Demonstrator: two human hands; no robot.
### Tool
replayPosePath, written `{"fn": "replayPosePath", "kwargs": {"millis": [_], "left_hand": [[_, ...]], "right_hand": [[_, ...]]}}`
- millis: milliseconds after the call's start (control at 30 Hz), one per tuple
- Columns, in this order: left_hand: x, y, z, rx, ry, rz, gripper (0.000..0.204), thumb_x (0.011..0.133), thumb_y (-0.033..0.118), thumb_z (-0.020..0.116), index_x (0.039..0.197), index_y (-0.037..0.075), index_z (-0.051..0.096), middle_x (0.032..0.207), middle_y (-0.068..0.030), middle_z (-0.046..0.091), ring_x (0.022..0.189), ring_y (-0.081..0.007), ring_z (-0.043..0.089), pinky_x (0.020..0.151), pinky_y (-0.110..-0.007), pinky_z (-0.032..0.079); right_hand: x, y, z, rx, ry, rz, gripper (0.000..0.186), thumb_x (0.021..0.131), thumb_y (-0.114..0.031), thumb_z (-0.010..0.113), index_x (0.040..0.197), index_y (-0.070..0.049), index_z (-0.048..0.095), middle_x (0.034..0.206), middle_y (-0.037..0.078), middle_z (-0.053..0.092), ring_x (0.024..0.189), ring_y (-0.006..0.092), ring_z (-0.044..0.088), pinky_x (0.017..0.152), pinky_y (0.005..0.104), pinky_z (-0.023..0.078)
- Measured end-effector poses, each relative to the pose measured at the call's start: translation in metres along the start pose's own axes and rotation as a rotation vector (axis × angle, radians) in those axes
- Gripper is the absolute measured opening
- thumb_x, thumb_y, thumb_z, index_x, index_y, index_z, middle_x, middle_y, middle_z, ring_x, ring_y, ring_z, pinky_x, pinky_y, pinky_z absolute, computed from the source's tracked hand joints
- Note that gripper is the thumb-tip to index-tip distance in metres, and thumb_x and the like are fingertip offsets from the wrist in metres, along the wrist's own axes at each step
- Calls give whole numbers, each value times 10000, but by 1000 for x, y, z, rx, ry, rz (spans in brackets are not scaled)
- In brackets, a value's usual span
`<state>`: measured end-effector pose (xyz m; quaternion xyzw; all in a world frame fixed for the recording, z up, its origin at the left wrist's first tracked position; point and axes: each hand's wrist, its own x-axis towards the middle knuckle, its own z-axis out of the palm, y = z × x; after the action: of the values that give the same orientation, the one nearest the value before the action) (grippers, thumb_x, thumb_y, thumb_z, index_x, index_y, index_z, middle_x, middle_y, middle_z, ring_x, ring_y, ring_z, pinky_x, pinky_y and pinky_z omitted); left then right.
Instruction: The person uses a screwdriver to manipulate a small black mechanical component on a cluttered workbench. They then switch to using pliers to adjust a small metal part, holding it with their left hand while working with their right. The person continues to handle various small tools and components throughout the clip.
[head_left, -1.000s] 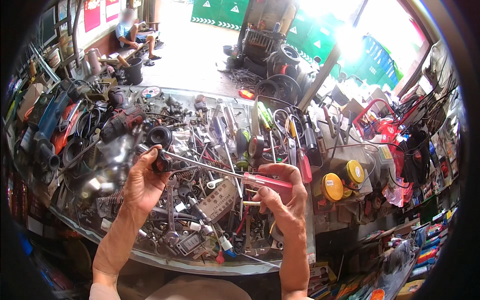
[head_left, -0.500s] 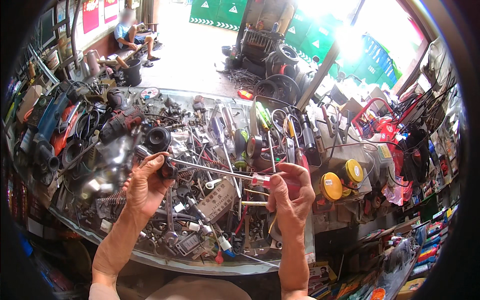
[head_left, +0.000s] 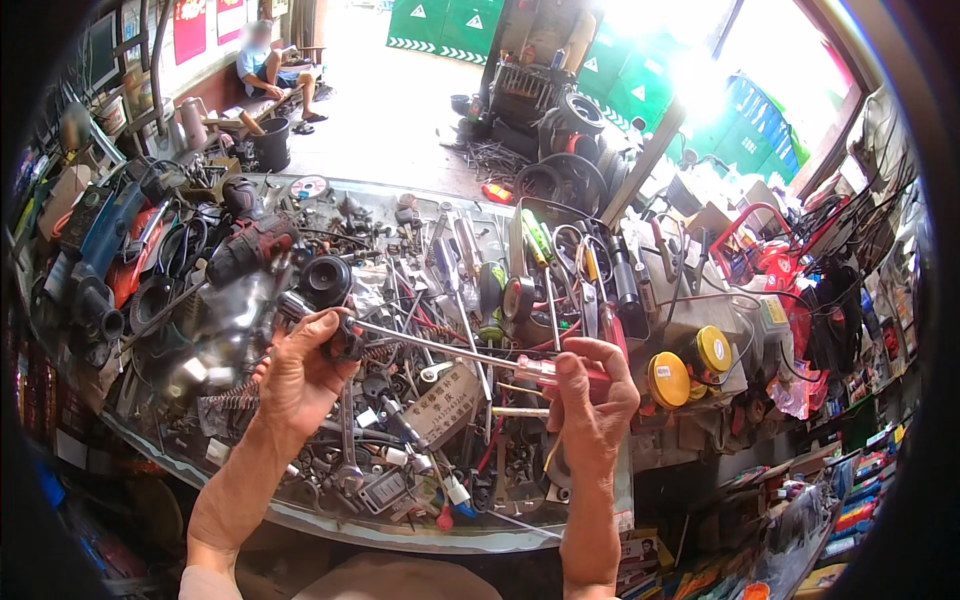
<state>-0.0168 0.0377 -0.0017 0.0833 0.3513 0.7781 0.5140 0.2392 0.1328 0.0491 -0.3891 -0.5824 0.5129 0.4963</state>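
My right hand (head_left: 592,400) grips the clear red handle of a long screwdriver (head_left: 450,349), whose thin metal shaft runs left across the bench. The shaft's tip meets a small dark part (head_left: 345,340) pinched between the fingers of my left hand (head_left: 298,375). Both hands hover just above a glass-topped workbench (head_left: 330,520) heaped with screws, springs, pliers and other tools.
Power drills (head_left: 250,245) and a blue grinder (head_left: 100,230) lie at the bench's left. Two round yellow tins (head_left: 690,365) sit at the right, beside red wire baskets. Tyres and machine parts stand behind the bench. A person sits on a stool far back left.
The screwdriver stays bridged between both hands. My right hand has turned slightly on the handle, and my left hand has shifted a little around the small dark part.
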Motion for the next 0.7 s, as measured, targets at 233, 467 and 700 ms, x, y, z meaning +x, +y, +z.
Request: {"fn": "replayPosePath", "kwargs": {"millis": [233, 467, 700], "left_hand": [[-3, 0, 2, 0, -54, -19, 160, 873, 122, 650, 1022, 64, 650, 900, -30, 676, 825, -115, 656, 691, -280, 572], [0, 0, -1, 14, -5, 4, 158, 881, 159, 642, 1011, 69, 651, 860, -44, 679, 758, -136, 658, 656, -310, 577], [-3, -1, 2, 111, -51, 56, 150, 881, 124, 645, 1018, 62, 653, 877, -39, 687, 799, -130, 670, 688, -306, 578]], "right_hand": [[5, 7, -2, -3, -27, -78, 318, 863, -240, 701, 1033, -1, 580, 772, 54, 637, 546, 62, 575, 426, 180, 430], [1, 5, 1, 98, -70, -214, 371, 820, -81, 729, 1124, 16, 540, 920, 99, 645, 677, 87, 621, 525, 181, 489], [-7, 10, 0, -35, 84, -209, 189, 829, -106, 731, 946, -3, 624, 728, 32, 648, 593, 46, 566, 515, 180, 433]]}}
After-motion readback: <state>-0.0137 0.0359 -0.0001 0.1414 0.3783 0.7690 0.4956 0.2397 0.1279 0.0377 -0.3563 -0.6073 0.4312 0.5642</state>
